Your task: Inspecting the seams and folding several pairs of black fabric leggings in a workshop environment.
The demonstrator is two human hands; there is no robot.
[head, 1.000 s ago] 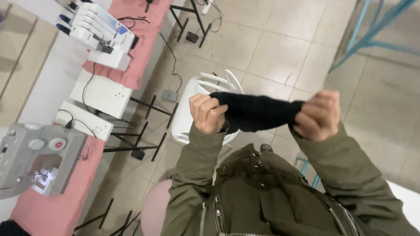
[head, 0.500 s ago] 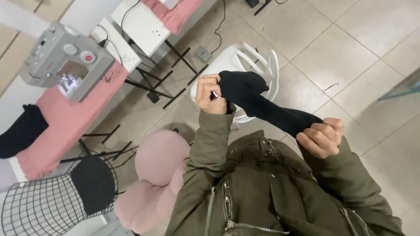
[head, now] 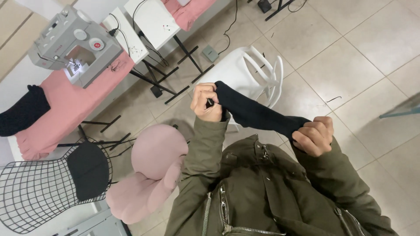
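A piece of black fabric (head: pixel 258 114) is stretched between my two hands above my olive green jacket. My left hand (head: pixel 207 102) pinches its upper end, raised in front of a white chair. My right hand (head: pixel 316 135) grips the lower end in a closed fist, nearer my chest. The cloth runs taut and slanted from upper left to lower right.
A white plastic chair (head: pixel 249 74) stands on the tiled floor behind the cloth. A pink chair (head: pixel 151 168) and a black wire chair (head: pixel 39 192) sit at lower left. A grey sewing machine (head: pixel 76 46) and another black cloth (head: pixel 22 111) rest on a pink-covered table (head: pixel 65 109).
The view has swung so the sewing table sits at upper left. My left hand rose and my right hand dropped, tilting the black fabric from level to slanted.
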